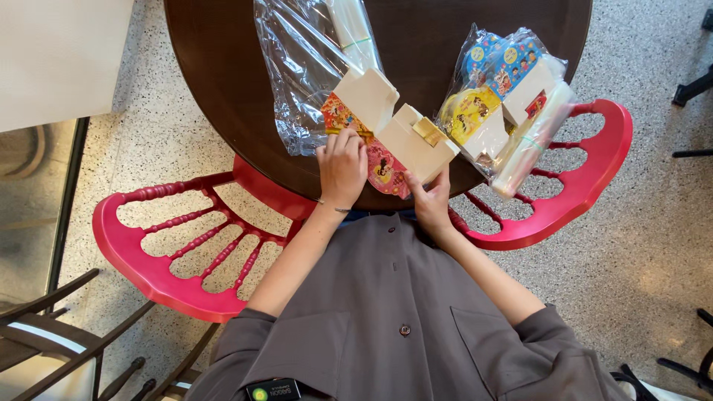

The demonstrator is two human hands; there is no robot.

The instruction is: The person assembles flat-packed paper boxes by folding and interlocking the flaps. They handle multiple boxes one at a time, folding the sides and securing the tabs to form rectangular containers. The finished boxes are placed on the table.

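holding a half-folded paper box [397,137] at the near edge of the dark round bench [223,89], both hands work it from below. the right hand [433,200] has its grip clenched on the box's lower corner; the left hand [342,167] presses flat on its printed cartoon panel, fingers curled over the edge. the box is white inside, bright red and yellow outside, flaps standing open. just beyond the left grip lies a crumpled clear plastic bag [297,67]. farther right of the right grip, another clear bag [505,96] holds flat colourful box blanks, overhanging a red chair [594,178].
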